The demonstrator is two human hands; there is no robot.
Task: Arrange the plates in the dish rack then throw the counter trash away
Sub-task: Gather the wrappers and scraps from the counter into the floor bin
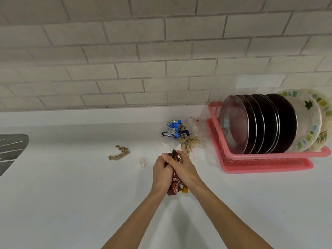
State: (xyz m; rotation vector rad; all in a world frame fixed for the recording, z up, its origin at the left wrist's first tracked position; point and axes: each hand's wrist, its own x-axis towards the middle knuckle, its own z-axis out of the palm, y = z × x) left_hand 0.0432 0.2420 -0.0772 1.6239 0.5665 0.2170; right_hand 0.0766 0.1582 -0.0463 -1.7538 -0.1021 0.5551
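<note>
Both my hands meet over the middle of the white counter (71, 194). My left hand (160, 174) and my right hand (181, 168) grip a crumpled red-brown snack wrapper (173, 187) between them, with a yellow bit showing under it. Behind lie a blue foil wrapper (175, 129), a clear plastic bag (195, 125), a brown crumpled paper (189, 143), a twisted brown paper strip (119, 152) and small white tissue scraps (142, 162). At the right, a pink dish rack (265, 159) holds several dark plates (265, 123) and two patterned plates (310, 123) standing on edge.
A grey tiled wall (161, 51) runs along the back of the counter. The corner of a grey metal draining surface (10, 150) shows at the left edge.
</note>
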